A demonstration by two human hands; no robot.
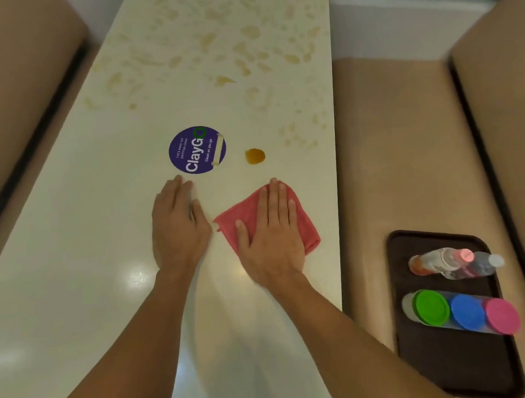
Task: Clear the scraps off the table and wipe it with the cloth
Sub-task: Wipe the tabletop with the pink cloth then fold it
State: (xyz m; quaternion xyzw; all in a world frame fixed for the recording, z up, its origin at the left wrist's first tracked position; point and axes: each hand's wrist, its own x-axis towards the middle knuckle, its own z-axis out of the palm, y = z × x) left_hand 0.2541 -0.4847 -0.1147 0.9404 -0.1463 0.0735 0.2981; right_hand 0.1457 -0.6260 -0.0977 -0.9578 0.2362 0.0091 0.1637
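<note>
A folded pink cloth [304, 226] lies on the white table [79, 254], and my right hand [271, 230] presses flat on it with straight fingers. My left hand [178, 225] rests flat on the bare tabletop just left of the cloth. An orange-brown blob [255, 156] sits a little beyond the cloth. Many pale yellowish smears [236, 53] cover the far half of the table. A round purple "ClayGo" sticker [197, 150] is stuck to the table ahead of my left hand.
Tan padded benches run along both sides of the table. On the right bench [397, 149] lies a dark brown tray [456, 363] holding two small bottles [454, 263] and containers with green, blue and pink lids [466, 311]. A white wall ledge closes the far end.
</note>
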